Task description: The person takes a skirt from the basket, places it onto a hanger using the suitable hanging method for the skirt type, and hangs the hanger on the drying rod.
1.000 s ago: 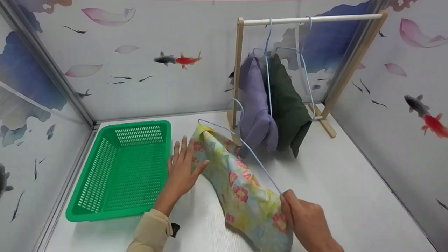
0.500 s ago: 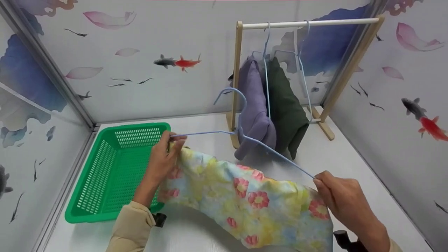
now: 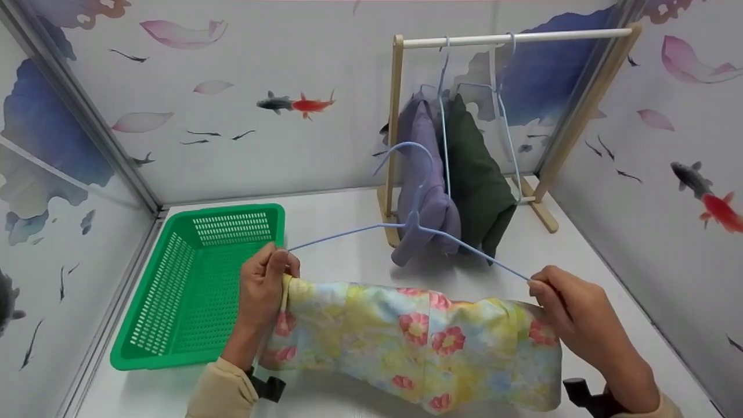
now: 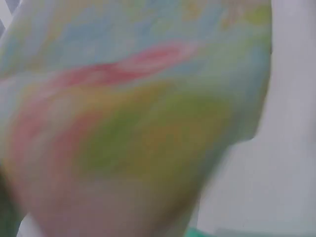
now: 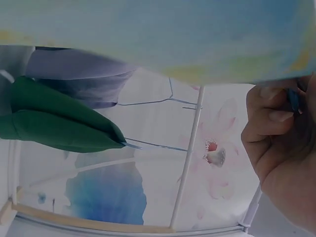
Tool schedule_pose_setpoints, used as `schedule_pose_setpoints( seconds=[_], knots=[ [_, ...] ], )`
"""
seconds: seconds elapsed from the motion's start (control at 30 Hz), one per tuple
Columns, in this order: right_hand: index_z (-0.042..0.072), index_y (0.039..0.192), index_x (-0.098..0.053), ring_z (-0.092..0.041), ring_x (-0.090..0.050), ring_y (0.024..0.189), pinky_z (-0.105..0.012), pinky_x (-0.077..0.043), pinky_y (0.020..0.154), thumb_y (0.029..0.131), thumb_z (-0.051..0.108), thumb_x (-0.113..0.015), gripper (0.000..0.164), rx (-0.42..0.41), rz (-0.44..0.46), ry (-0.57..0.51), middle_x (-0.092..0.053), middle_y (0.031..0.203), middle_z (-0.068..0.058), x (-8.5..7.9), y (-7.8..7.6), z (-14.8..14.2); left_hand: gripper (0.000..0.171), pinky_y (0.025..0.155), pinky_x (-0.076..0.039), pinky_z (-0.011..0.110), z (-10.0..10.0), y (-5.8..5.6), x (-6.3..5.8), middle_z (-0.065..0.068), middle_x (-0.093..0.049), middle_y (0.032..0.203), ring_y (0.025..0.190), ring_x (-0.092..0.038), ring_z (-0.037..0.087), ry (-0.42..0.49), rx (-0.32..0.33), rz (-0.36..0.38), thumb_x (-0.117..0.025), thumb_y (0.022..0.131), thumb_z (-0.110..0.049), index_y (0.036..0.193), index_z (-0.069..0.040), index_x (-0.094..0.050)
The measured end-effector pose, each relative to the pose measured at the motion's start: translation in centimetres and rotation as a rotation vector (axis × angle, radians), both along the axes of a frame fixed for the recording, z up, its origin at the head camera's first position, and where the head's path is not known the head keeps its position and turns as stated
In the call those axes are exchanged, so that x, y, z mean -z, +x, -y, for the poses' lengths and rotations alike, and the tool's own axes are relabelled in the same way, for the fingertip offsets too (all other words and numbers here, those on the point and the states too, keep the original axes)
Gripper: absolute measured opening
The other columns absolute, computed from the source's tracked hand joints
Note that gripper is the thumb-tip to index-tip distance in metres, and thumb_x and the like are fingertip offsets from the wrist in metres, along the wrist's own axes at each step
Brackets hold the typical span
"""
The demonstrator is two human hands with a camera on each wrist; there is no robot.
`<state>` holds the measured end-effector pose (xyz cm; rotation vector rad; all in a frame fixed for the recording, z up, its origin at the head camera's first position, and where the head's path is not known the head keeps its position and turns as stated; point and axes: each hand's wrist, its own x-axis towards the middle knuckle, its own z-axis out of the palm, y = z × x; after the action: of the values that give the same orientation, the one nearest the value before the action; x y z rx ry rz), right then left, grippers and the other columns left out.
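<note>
A light blue wire hanger (image 3: 413, 219) is held up by its two ends, hook upward. My left hand (image 3: 264, 284) grips its left end, near the rim of the green basket. At the other end, my right hand (image 3: 580, 319) pinches the wire; in the right wrist view the fingers of that right hand (image 5: 276, 133) are curled. Below the hanger spreads a yellow and light blue garment (image 3: 395, 337) with pink flowers, its upper corners at both hands. Blurred floral cloth (image 4: 138, 118) fills most of the left wrist view.
A green plastic basket (image 3: 277, 223) stands on the white table (image 3: 342, 255) at left. At back right, a wooden rack with a white rail (image 3: 569, 35) bears a purple garment (image 3: 419, 145) and a dark green garment (image 3: 479, 168) on hangers. Printed walls enclose the table.
My left hand went from open beside the cloth to gripping the hanger's left end. My right hand moved right and up. The garment turned from slanting to spread out sideways, facing me.
</note>
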<state>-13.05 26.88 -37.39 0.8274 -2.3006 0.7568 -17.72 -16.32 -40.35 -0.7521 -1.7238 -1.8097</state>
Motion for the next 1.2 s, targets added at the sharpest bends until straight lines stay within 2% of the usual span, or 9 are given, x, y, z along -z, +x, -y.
schedule_pose_setpoints(
  seconds=[0.13, 0.33, 0.53, 0.7, 0.83, 0.93, 1.0, 1.07, 1.2],
  knots=[
    [0.016, 0.086, -0.057, -0.001, -0.039, 0.052, -0.015, -0.035, 0.050, 0.087, -0.002, -0.059, 0.018, -0.008, 0.092, -0.033, -0.051, 0.073, 0.013, 0.5, -0.1, 0.0, 0.032, 0.039, -0.040, 0.022, -0.6, 0.9, -0.3, 0.013, -0.052, 0.057, 0.046, -0.049, 0.017, 0.086, -0.049, -0.042, -0.044, 0.096, -0.003, 0.064, 0.006, -0.045],
    [0.021, 0.095, -0.060, -0.006, -0.050, 0.053, -0.019, -0.039, 0.048, 0.085, 0.000, -0.063, 0.023, -0.078, 0.332, -0.102, -0.061, 0.077, 0.010, 1.6, -0.5, -0.4, 0.036, 0.039, -0.040, 0.022, -0.9, 1.7, -0.7, 0.009, -0.050, 0.053, 0.044, -0.049, 0.016, 0.147, -0.102, -0.073, -0.049, 0.095, -0.008, 0.062, 0.004, -0.044],
    [0.019, 0.085, -0.059, 0.000, -0.034, 0.044, -0.014, -0.030, 0.042, 0.077, 0.000, -0.071, 0.023, 0.047, 0.146, -0.056, -0.044, 0.057, 0.015, 2.3, -0.4, -0.9, 0.036, 0.039, -0.040, 0.021, -0.9, 2.2, -0.8, 0.009, -0.050, 0.054, 0.044, -0.050, 0.016, 0.127, -0.109, -0.079, -0.050, 0.095, -0.009, 0.061, 0.003, -0.044],
    [0.021, 0.089, -0.062, 0.000, -0.041, 0.053, -0.013, -0.034, 0.051, 0.081, -0.002, -0.066, 0.025, 0.024, 0.120, 0.013, -0.052, 0.071, 0.017, 2.3, 0.4, -1.0, 0.037, 0.039, -0.038, 0.021, -0.9, 2.4, -0.2, 0.008, -0.049, 0.055, 0.045, -0.048, 0.016, 0.114, -0.112, -0.069, -0.051, 0.095, -0.011, 0.061, 0.003, -0.045],
    [0.026, 0.094, -0.063, -0.001, -0.054, 0.069, -0.015, -0.042, 0.060, 0.089, 0.002, -0.058, 0.026, -0.044, 0.282, 0.043, -0.058, 0.085, 0.016, 2.3, 1.2, -0.5, 0.038, 0.039, -0.037, 0.021, -1.0, 2.4, 0.5, 0.008, -0.048, 0.054, 0.045, -0.047, 0.015, 0.125, -0.114, -0.088, -0.051, 0.094, -0.013, 0.061, 0.003, -0.045],
    [0.027, 0.097, -0.061, -0.002, -0.056, 0.066, -0.019, -0.045, 0.057, 0.093, 0.016, -0.055, 0.014, -0.054, 0.451, 0.075, -0.060, 0.084, 0.016, 2.4, 1.5, -0.1, 0.037, 0.039, -0.038, 0.021, -1.1, 2.0, 1.2, 0.008, -0.047, 0.054, 0.044, -0.047, 0.016, 0.120, -0.092, -0.099, -0.050, 0.095, -0.013, 0.061, 0.002, -0.045],
    [0.025, 0.095, -0.061, -0.003, -0.056, 0.063, -0.021, -0.045, 0.053, 0.090, 0.026, -0.059, 0.006, -0.092, 0.566, 0.089, -0.061, 0.080, 0.016, 2.5, 1.6, 0.2, 0.036, 0.038, -0.038, 0.022, -1.2, 1.8, 1.6, 0.007, -0.047, 0.054, 0.044, -0.046, 0.016, 0.117, -0.084, -0.096, -0.050, 0.094, -0.013, 0.061, 0.001, -0.045],
    [0.023, 0.094, -0.062, -0.004, -0.054, 0.059, -0.022, -0.045, 0.050, 0.084, 0.032, -0.065, 0.014, -0.160, 0.677, 0.095, -0.061, 0.074, 0.013, 2.5, 1.7, 0.3, 0.036, 0.038, -0.036, 0.021, -1.2, 1.8, 1.9, 0.007, -0.048, 0.054, 0.043, -0.046, 0.015, 0.115, -0.091, -0.091, -0.050, 0.094, -0.013, 0.061, 0.000, -0.044],
    [0.019, 0.089, -0.067, -0.005, -0.057, 0.058, -0.023, -0.047, 0.049, 0.079, 0.030, -0.071, 0.016, -0.275, 0.830, 0.040, -0.063, 0.071, 0.008, 2.6, 2.0, 0.1, 0.037, 0.037, -0.035, 0.020, -1.4, 2.2, 1.6, 0.007, -0.047, 0.053, 0.043, -0.046, 0.015, 0.115, -0.114, -0.074, -0.051, 0.094, -0.013, 0.061, 0.000, -0.043]
  ],
)
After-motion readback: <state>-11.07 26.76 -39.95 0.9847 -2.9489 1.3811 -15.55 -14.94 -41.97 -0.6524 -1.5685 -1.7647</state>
